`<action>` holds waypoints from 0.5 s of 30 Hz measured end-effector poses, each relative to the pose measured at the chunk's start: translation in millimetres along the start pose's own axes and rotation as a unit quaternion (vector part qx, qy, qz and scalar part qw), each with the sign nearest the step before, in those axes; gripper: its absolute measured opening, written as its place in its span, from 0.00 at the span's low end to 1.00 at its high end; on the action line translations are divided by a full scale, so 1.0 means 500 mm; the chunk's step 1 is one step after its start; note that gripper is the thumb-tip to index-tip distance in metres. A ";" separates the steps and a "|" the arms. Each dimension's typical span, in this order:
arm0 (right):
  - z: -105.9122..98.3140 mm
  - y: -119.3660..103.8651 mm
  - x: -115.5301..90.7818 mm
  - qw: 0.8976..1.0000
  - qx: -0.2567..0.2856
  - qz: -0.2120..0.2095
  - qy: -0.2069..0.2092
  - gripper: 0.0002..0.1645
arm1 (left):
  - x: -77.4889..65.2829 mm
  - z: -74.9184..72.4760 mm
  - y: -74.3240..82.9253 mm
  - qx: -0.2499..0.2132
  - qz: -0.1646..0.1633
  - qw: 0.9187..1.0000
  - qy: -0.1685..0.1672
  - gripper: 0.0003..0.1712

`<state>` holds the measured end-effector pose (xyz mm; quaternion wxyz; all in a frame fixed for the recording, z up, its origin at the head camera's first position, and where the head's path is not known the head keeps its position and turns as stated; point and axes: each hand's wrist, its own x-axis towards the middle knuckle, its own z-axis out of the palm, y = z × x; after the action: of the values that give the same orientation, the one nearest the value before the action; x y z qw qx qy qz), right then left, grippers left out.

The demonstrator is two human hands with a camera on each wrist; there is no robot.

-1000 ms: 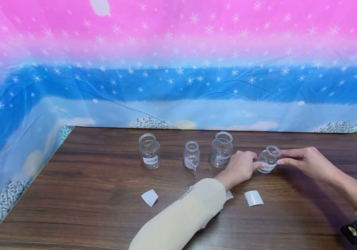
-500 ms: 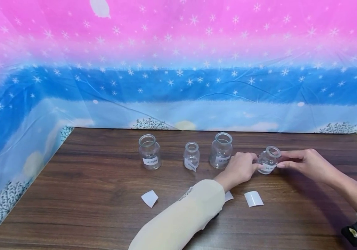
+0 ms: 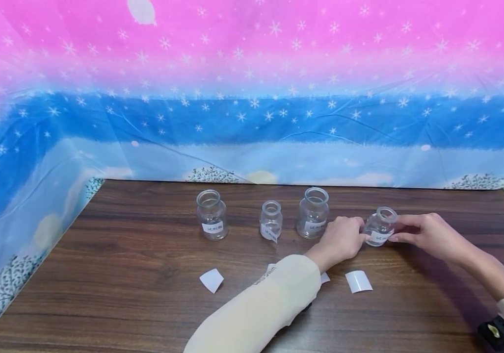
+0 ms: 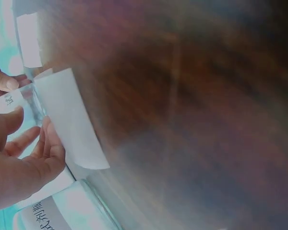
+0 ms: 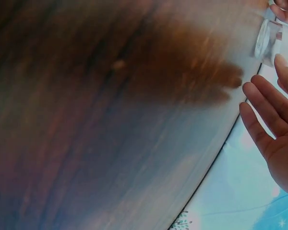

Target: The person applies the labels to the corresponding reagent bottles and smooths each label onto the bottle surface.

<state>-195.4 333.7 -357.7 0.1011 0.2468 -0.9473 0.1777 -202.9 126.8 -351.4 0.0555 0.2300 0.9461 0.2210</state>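
Note:
A small clear glass bottle stands at the right of the row, with a handwritten white label across its front. From its left side my left hand holds the bottle, thumb at the label's left end. My right hand pinches it from the other side, with the thumb at the label's right edge and a finger behind the glass. In the right wrist view the other fingers of the right hand are spread. Part of the bottle's left side is hidden by the left hand.
To the left stand a large labelled jar, a small bottle whose label corner hangs loose, and another large jar. White paper pieces lie in front, some partly under the left sleeve. A patterned cloth hangs behind.
The right thumb has shifted slightly along the label's right end, and the right hand has moved a little left. The left hand, bottle and other jars look almost unchanged.

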 end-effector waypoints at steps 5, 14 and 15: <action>-0.001 -0.001 -0.001 1.000 -0.006 0.001 -0.005 0.16 | -0.012 -0.008 0.006 0.017 -0.023 0.999 -0.019 0.19; -0.016 0.003 -0.027 0.999 0.030 0.034 -0.029 0.23 | -0.096 -0.082 -0.021 0.001 0.014 0.998 -0.057 0.24; -0.018 0.005 -0.031 0.998 0.032 0.040 -0.031 0.24 | -0.108 -0.091 -0.031 -0.005 0.026 0.998 -0.060 0.24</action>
<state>-182.6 345.9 -354.5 0.0562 0.2170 -0.9530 0.2039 -170.9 72.0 -317.5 0.1074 0.2674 0.9336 0.2130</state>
